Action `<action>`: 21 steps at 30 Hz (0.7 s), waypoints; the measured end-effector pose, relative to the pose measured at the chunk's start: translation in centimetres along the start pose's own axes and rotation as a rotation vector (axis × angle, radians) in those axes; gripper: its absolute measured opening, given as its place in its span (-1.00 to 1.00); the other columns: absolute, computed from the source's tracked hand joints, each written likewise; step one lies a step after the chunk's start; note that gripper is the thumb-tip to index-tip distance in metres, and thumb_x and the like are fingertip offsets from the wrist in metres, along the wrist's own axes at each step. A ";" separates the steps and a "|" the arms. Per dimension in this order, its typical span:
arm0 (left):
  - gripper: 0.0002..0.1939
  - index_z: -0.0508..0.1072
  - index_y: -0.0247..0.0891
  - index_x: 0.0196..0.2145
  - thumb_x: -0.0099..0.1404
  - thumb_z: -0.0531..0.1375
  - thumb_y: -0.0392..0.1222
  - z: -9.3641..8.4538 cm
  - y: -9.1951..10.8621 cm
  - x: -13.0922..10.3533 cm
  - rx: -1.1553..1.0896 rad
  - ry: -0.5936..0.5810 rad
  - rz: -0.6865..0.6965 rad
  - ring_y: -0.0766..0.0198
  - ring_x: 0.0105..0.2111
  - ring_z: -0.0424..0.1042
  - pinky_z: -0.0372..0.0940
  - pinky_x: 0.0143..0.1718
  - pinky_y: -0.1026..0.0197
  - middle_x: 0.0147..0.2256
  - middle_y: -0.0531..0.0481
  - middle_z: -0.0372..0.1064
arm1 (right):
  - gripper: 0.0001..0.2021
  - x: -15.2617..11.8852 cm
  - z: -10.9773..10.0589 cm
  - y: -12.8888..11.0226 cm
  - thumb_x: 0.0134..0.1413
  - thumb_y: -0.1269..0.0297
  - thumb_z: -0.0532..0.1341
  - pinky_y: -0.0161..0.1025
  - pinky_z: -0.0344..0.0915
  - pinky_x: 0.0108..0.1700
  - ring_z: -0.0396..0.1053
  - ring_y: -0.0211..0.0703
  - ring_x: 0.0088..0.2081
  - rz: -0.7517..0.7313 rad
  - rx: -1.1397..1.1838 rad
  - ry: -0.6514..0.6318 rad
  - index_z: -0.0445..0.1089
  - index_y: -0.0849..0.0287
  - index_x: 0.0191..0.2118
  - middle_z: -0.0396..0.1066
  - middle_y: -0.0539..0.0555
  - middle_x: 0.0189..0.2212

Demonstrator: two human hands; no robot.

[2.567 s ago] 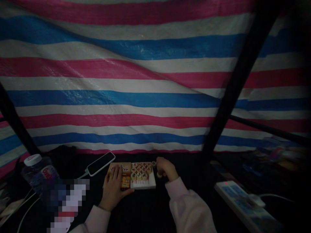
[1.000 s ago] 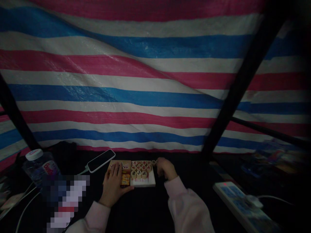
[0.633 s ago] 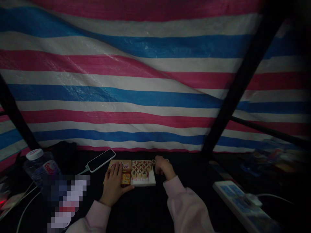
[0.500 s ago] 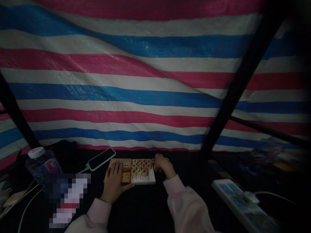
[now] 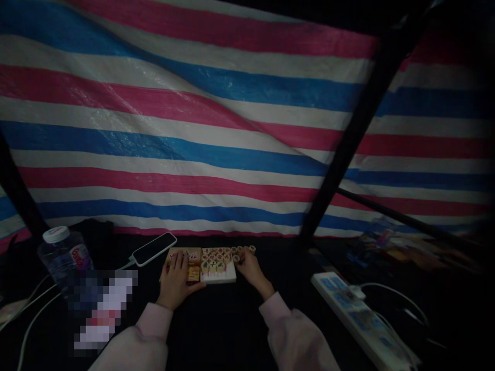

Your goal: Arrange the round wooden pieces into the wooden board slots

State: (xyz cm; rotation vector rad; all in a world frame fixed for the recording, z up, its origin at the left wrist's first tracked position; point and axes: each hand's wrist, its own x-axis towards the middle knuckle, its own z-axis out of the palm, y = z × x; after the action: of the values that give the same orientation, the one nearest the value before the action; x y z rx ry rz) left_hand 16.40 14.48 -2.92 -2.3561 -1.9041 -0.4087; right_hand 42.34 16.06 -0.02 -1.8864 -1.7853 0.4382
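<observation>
An open box of round chess pieces (image 5: 212,259) sits on the dark table, its pieces in rows marked with red and black characters. The box's near right part (image 5: 228,277) shows white and bare. Against its left side lies a brown printed lid (image 5: 194,274), and my left hand (image 5: 176,281) rests flat on it with the fingers spread. Just right of the box, my right hand (image 5: 249,268) has its fingers drawn together at several loose pieces (image 5: 252,249). What its fingertips hold, if anything, is too small to tell.
A white phone (image 5: 153,249) on a cable lies behind the lid. At the left stands a clear bottle with a white cap (image 5: 56,235). A white power strip (image 5: 348,319) with cables is at the right. Striped sheeting hangs behind the table.
The view has shifted slightly. My right hand has drawn back a little towards me, and more loose pieces show beside it. My left hand stays on the lid.
</observation>
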 end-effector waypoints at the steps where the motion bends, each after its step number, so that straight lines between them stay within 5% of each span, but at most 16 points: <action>1: 0.09 0.07 -0.41 0.23 -0.03 0.02 0.48 0.0 0.0 0.0 -0.003 0.001 0.002 -0.15 0.24 -0.11 -0.14 0.17 -0.15 0.23 -0.38 -0.06 | -0.86 -0.2 0.5 0.2 -0.11 0.47 0.14 -0.38 0.23 -0.36 0.37 -0.23 -0.37 0.001 0.028 0.024 0.20 0.17 -0.35 0.41 0.03 -0.37; 10: 0.12 0.04 -0.40 0.24 -0.05 0.00 0.51 -0.4 0.1 0.0 -0.009 -0.017 -0.012 -0.15 0.24 -0.11 -0.14 0.17 -0.14 0.24 -0.35 -0.06 | -0.94 -0.5 2.5 0.9 0.01 0.35 0.11 -0.33 0.28 -0.36 0.38 -0.22 -0.43 0.060 0.186 0.182 0.18 0.14 -0.34 0.41 0.06 -0.33; 17: 0.08 0.05 -0.42 0.24 -0.01 0.00 0.48 -0.3 0.0 0.0 0.018 -0.004 0.006 -0.14 0.24 -0.08 -0.12 0.17 -0.14 0.23 -0.38 -0.04 | -0.85 -1.4 1.5 0.3 -0.05 0.43 0.09 -0.31 0.26 -0.20 0.34 -0.17 -0.20 -0.035 0.101 0.266 0.19 0.15 -0.28 0.34 0.08 -0.24; 21: 0.07 0.05 -0.42 0.24 0.00 -0.02 0.48 -0.3 0.0 0.0 0.031 -0.005 0.009 -0.13 0.24 -0.10 -0.13 0.17 -0.14 0.23 -0.37 -0.05 | -0.92 -2.4 0.6 -1.1 -0.01 0.32 0.10 -0.32 0.23 -0.18 0.31 -0.21 -0.23 -0.138 0.081 0.272 0.23 0.14 -0.32 0.33 0.03 -0.31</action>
State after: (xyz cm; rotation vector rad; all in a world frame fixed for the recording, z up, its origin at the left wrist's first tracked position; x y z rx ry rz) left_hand 16.34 14.45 -2.66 -2.3477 -1.8870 -0.3708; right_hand 40.87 13.75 -0.18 -1.6663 -1.6760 0.1908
